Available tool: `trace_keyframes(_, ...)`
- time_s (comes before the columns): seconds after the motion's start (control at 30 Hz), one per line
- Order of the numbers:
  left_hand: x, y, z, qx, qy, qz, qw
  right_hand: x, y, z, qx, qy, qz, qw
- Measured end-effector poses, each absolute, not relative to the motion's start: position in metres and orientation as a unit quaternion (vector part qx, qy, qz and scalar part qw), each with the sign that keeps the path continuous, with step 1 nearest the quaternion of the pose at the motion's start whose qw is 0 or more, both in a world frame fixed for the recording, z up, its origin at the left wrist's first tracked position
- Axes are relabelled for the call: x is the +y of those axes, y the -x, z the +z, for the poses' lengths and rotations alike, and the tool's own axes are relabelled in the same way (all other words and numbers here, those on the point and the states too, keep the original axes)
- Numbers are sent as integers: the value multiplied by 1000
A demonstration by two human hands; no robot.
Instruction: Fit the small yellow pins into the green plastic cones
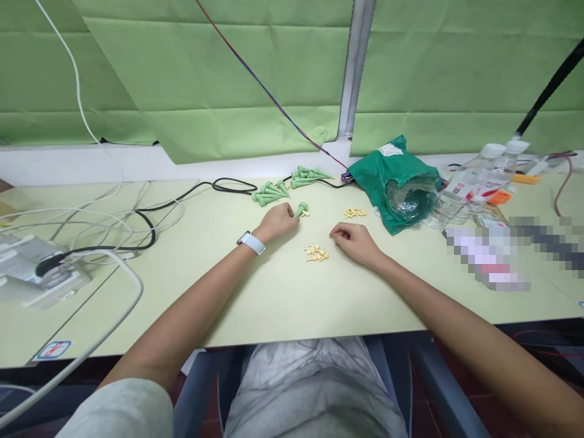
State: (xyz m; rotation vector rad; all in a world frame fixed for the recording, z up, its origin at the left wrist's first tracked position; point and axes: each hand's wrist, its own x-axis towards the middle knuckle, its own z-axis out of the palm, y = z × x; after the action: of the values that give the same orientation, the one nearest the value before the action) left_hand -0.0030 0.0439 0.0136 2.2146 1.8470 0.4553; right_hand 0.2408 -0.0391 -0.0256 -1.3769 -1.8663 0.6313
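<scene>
Between the fingers of my left hand (pixel 279 222) is a green cone-shaped piece (pixel 300 210), its wide end pointing up and to the right, close to a few small yellow pieces (pixel 305 214). My right hand (pixel 356 242) rests on the table with its fingers curled together; whether anything is inside them is hidden. Left of it lies a pile of small yellow pegs (pixel 316 253), and another yellow pile (pixel 354 213) is just beyond it. Behind my left hand are a group of green cones (pixel 271 192) and a second group (pixel 308 176) further back.
A torn green plastic bag (pixel 387 176) lies at the back right, beside clear bottles (pixel 469 188). A blurred-out object (pixel 486 258) is at the right. Cables and a power strip (pixel 55 274) occupy the left side.
</scene>
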Motion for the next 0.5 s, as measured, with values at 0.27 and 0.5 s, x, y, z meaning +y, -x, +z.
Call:
trace_keyframes(0.27,58,-14,0,606,-754,225,117,-4,-202,-15,-708,632,149,278)
trace_keyframes(0.5,39,-4,-2,458,-715,358,388,4,-199,-23,-711,555,234,363)
